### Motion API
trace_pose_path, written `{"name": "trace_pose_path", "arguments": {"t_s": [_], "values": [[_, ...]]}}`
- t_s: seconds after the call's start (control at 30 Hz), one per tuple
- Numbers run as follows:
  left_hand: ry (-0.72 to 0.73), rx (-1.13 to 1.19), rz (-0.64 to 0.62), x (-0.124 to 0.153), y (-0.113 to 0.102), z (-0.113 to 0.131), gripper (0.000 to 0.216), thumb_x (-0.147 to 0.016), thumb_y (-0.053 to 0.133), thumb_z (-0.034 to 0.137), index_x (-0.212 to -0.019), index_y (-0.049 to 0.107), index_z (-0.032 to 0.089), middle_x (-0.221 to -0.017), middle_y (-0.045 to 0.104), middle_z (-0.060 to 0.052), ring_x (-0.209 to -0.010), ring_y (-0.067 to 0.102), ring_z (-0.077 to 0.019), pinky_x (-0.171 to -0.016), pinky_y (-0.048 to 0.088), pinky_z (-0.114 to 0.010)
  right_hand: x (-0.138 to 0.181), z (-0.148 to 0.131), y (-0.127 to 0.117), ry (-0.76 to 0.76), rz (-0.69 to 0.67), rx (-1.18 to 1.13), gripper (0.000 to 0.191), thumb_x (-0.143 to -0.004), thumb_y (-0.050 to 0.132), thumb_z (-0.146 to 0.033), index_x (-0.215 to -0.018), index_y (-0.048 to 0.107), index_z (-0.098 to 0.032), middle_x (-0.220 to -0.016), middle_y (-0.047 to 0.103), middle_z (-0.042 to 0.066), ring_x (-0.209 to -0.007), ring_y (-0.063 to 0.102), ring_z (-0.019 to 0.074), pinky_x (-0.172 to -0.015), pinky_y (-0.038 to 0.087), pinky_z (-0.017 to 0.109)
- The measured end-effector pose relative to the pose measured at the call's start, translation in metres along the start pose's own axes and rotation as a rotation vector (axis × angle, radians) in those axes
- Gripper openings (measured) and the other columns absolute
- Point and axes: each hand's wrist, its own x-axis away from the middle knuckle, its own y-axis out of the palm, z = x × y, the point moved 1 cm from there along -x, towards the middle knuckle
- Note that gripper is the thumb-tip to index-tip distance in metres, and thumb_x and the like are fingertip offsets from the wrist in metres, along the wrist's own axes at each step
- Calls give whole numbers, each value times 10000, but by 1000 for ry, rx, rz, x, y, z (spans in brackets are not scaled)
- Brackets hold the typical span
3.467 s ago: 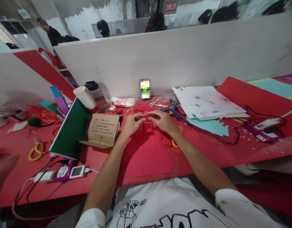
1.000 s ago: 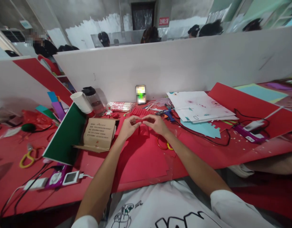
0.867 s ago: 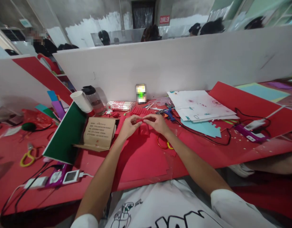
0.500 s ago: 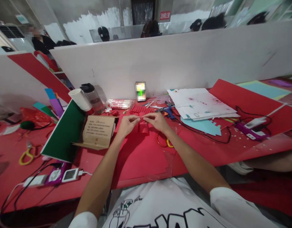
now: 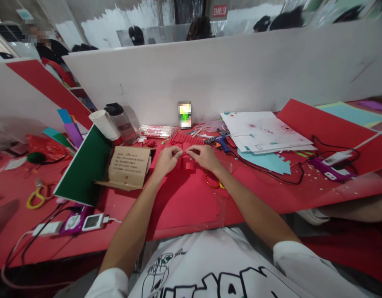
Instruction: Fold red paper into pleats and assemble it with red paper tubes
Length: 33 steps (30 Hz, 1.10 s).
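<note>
Closest in, the white shirt [image 5: 191, 265] sits at the table edge, and just past it a flat red sheet [image 5: 184, 207] lies spread out, looking unshaped so far. On to the hands now! The left hand [image 5: 169, 159] and right hand [image 5: 205, 157] face each other, fingertips near together but apart, thumbs and fingers drawn in as if pinching; whether either grips anything, nobody can tell from here. Right below and between them is the folded red paper [image 5: 188, 165], lying over the far part of the sheet, and its creases suggest some shaping is done. Near the right wrist, yellow-and-red handle loops [image 5: 207, 181] lie on the table, no hand on them. Off to the left, the cardboard box [image 5: 127, 165] gapes beside the hands. Just beyond the fingers comes the pleated red paper [image 5: 185, 139], its ridges apparently finished. So, partly along by the look of it: pleats made, the flat sheet seemingly unworked, any joining of the pieces unclear. Farthest, the lit phone [image 5: 185, 116] stands against the partition [image 5: 240, 70].
</note>
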Motion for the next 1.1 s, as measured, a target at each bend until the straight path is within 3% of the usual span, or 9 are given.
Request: {"name": "trace_pose_path", "arguments": {"t_s": [0.1,0.2,0.33,0.43,0.57,0.73,0.87,1.1], "values": [[12,-151,-6,3,1,5,155,-901,550,264,-854,671,180,-772,673,-33,-731,584,-183,-703,413,-294,0,0,3,11,-21,-14,211,-909,590,-294,-902,756,-164,-894,771,71,-806,693,190,-764,503,297],[34,-152,-22,4,1,8,131,-909,526,244,-858,631,186,-814,662,-38,-765,582,-187,-710,405,-299,-1,2,4,50,-49,-103,227,-893,588,-326,-866,728,-150,-868,750,72,-786,667,186,-755,494,302],[22,82,-61,-1,-1,6,163,-882,574,292,-788,627,170,-701,601,-6,-666,533,-152,-658,384,-278,-3,5,1,89,-64,-273,251,-850,649,-403,-878,718,-164,-793,710,50,-697,617,169,-686,485,304],[10,295,-89,-3,-3,6,129,-837,630,291,-838,663,167,-623,539,25,-597,490,-129,-622,369,-259,-4,4,-3,117,-61,-401,264,-794,710,-395,-961,713,-190,-720,647,2,-644,559,146,-630,458,282],[41,392,-99,-2,-4,14,159,-854,655,330,-875,674,174,-599,489,39,-576,458,-117,-606,366,-249,-3,1,-7,183,-70,-542,251,-752,743,-370,-937,727,-202,-701,608,-21,-611,489,115,-589,422,256],[149,266,-115,1,-2,22,189,-884,648,339,-929,708,166,-721,584,3,-653,483,-126,-645,392,-255,-4,3,-5,284,-14,-673,252,-717,759,-343,-919,728,-195,-769,636,-22,-577,461,79,-527,377,219],[173,147,-18,2,2,23,196,-827,714,252,-1007,744,179,-834,675,-17,-700,507,-131,-689,412,-260,-6,7,-3,356,0,-788,233,-675,796,-310,-856,705,-195,-814,650,-27,-595,509,67,-529,405,197],[167,45,80,2,2,22,262,-885,681,362,-1050,779,183,-833,742,-48,-679,590,-147,-678,455,-269,-6,11,-4,414,-15,-931,350,-647,877,-395,-886,705,-207,-775,653,-43,-561,548,58,-522,436,184]]}}
